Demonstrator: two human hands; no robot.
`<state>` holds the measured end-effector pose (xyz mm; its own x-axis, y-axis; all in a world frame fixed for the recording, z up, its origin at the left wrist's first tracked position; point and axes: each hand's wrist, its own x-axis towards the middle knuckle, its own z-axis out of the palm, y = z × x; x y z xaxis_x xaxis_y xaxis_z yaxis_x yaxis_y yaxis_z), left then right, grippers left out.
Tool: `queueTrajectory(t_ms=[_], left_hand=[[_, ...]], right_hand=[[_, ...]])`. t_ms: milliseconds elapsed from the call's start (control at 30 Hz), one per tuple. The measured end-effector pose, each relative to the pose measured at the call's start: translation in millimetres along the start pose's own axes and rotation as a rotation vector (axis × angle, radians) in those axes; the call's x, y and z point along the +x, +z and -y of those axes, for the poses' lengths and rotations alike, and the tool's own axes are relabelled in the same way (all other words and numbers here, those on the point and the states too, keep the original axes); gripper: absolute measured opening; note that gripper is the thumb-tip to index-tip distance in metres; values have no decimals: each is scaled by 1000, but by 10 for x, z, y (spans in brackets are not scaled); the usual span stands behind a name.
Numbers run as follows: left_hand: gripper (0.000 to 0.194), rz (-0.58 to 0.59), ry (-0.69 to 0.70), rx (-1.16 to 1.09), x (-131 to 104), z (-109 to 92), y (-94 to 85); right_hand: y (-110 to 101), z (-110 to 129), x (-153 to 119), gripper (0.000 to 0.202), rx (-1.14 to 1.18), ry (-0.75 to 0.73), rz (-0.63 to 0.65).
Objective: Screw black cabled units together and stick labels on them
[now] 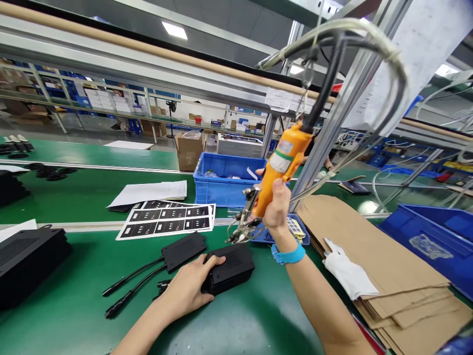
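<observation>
My right hand (pixel 278 209) is wrapped around an orange electric screwdriver (pixel 283 165), hung from above by a cable. Its metal tip end (pixel 244 222) points down and left, over the far side of a black power adapter (pixel 234 266). My left hand (pixel 190 283) grips the near left end of that adapter, thumb in front and fingers over the top. The adapter lies on the green bench, and whether it is one unit or a stack I cannot tell. Just left lies another black adapter (pixel 184 252) with two corded plugs (pixel 118 301).
Label sheets (pixel 166 221) lie behind the adapters, near a blue bin (pixel 229 190). A small blue tray (pixel 305 236) sits beyond my right wrist. At right are cardboard sheets (pixel 369 236), a white glove (pixel 347 271) and a metal post (pixel 328 103). More black units (pixel 29 259) stand left.
</observation>
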<state>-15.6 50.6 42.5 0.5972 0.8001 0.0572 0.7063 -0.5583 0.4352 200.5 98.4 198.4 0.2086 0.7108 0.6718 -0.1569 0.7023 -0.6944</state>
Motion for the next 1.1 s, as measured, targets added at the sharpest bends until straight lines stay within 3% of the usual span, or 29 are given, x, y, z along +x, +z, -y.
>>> queueTrajectory(t_ms=[133, 233, 367, 567, 1100], left_hand=[[92, 45, 56, 5, 79, -78, 10], [86, 24, 84, 25, 80, -139, 2], [61, -52, 87, 98, 1, -199, -30], [54, -54, 67, 92, -20, -235, -32], [54, -47, 45, 53, -13, -266, -41]], right_hand=[[151, 435, 193, 48, -23, -51, -32], [297, 561, 284, 52, -50, -38, -22], [442, 358, 200, 57, -58, 48, -6], [488, -34, -44, 51, 33, 155, 39], [531, -188, -156, 46, 34, 141, 66]])
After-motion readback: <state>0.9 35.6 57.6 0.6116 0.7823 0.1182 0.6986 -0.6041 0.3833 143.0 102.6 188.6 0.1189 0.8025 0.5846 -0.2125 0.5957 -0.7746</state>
